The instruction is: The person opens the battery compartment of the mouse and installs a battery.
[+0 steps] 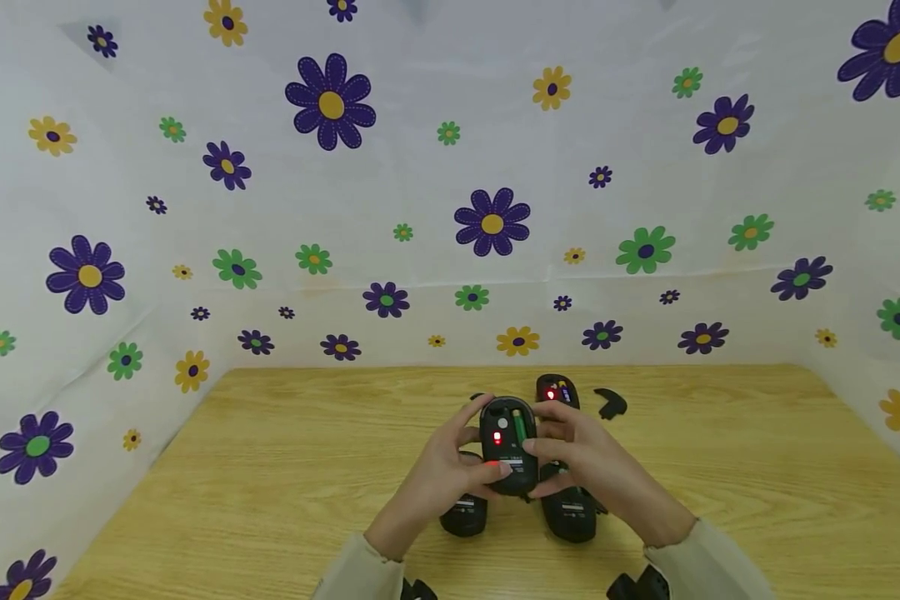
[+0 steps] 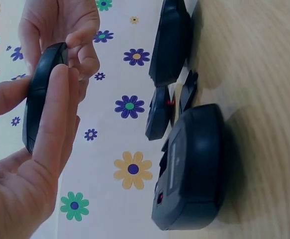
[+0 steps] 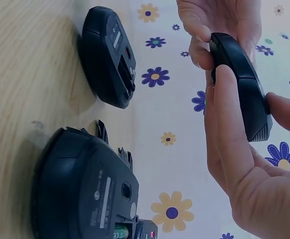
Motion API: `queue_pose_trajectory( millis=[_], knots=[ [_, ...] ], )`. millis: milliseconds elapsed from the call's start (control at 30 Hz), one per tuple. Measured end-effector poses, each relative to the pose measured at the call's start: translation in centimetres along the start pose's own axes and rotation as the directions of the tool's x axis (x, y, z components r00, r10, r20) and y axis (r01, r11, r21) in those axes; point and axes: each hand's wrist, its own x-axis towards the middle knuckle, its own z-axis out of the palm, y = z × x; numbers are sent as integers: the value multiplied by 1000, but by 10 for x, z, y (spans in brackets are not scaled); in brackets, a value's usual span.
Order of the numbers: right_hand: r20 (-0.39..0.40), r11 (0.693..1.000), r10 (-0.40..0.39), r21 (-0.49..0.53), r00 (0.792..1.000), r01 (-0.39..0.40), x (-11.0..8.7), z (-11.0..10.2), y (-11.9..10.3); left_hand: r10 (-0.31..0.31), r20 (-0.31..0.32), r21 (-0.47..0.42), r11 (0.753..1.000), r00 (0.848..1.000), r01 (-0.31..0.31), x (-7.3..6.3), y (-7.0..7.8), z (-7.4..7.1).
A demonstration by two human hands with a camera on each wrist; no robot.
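Note:
A black computer mouse (image 1: 516, 481), its underside turned up toward the head camera, is held above the table between both hands. My left hand (image 1: 446, 467) grips its left side, the thumb lying across the label. From the other side my right hand (image 1: 588, 450) grips it, with the thumb by the lower end of a green battery (image 1: 520, 425) in the uncovered slot. A red light (image 1: 497, 437) glows on the underside. Seen edge-on in the left wrist view, the mouse (image 2: 44, 89) sits between fingers and thumb, clear of the table.
On the wooden table (image 1: 270, 467) lie more upturned black mice: one at front left (image 1: 465, 518), one at front right (image 1: 572, 518), one behind (image 1: 555, 383) with a red light. A curved black cover (image 1: 611, 403) lies at back right. Flower-printed cloth (image 1: 420, 167) encloses the table's back and sides.

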Motion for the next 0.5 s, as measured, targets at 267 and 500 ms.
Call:
queue_pose_trajectory(
  millis=[267,500],
  knots=[
    [-31,998,-44,-43,999,42,11,4,-4,34,-25,-12,999,999,-34,2,4,-8],
    [-114,997,-70,-26,991,67,21,11,-4,29,-83,11,1000,996,-28,4,5,-16]
  ],
)
